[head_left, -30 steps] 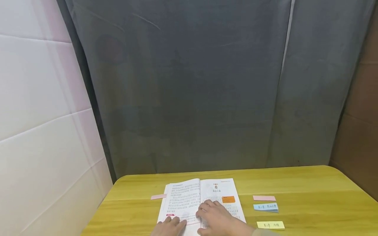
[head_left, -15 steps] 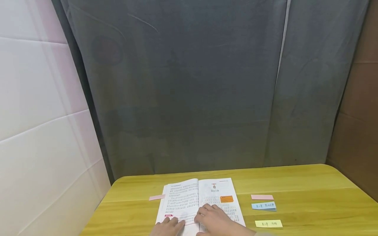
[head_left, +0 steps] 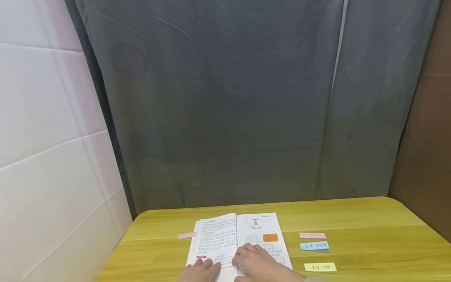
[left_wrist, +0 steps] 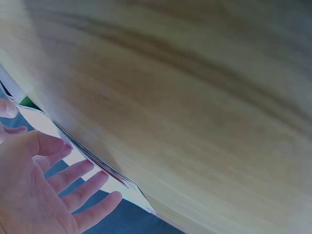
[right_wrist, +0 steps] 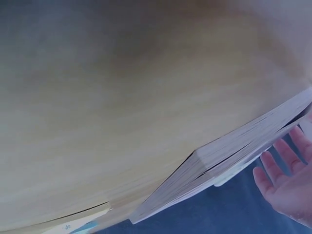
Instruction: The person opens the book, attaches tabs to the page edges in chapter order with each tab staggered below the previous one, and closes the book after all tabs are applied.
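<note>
We see almost no change over the last second: our left hand (head_left: 201,270) and right hand (head_left: 258,263) stay flat, fingers spread, on the open book (head_left: 239,239) lying mid-counter (head_left: 370,243), so the grip pinches nothing. Sticky notes (head_left: 314,246) lie untouched to its right.

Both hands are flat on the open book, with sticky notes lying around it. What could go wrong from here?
The left hand and right hand only press the open book flat; if either lifts, pages may spring over and lose the place. The pink note at the left page edge looks loose and may get swept off the table.
</note>
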Tool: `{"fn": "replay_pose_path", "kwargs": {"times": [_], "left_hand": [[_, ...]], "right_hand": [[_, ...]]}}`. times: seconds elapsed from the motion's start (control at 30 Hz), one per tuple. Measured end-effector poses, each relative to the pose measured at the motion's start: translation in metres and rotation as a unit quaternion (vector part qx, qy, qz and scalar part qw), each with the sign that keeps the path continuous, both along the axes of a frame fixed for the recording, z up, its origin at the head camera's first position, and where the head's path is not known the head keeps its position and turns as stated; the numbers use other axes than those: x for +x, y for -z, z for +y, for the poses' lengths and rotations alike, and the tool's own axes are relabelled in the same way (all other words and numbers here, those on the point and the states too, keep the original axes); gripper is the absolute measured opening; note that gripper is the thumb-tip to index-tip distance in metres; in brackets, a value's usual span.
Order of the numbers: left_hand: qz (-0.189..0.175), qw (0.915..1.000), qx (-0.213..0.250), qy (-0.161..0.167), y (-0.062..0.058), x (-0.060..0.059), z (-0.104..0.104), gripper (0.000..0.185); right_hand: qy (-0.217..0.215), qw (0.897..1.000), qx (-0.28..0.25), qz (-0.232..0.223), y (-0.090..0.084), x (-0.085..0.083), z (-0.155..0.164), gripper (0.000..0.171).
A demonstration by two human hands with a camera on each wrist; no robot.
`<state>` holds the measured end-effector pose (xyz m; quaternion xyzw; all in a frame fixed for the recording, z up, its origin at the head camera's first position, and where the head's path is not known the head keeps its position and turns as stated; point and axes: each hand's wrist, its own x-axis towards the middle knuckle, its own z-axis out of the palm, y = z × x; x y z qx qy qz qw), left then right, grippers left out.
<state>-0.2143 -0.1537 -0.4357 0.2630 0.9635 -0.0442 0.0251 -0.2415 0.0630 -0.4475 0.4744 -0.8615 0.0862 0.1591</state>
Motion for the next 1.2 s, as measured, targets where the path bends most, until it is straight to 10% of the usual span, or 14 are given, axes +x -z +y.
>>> {"fn": "replay_pose_path", "kwargs": {"times": [0.4,0.7,1.2], "left_hand": [[0.071,0.9963,0.017,0.045,-0.007,-0.008,0.001,0.029],[0.220,0.9649,0.091,0.111,-0.027,-0.014,0.010,0.015],[0.269,0.9408,0.147,0.145,-0.043,-0.026,0.050,0.019]], "right_hand": [[-0.007,0.999,-0.036,0.011,-0.011,0.001,0.038,0.025],[0.040,0.997,-0.059,0.021,-0.020,-0.001,0.078,0.018],[0.113,0.986,-0.105,0.064,-0.031,0.004,0.143,0.019]]}}
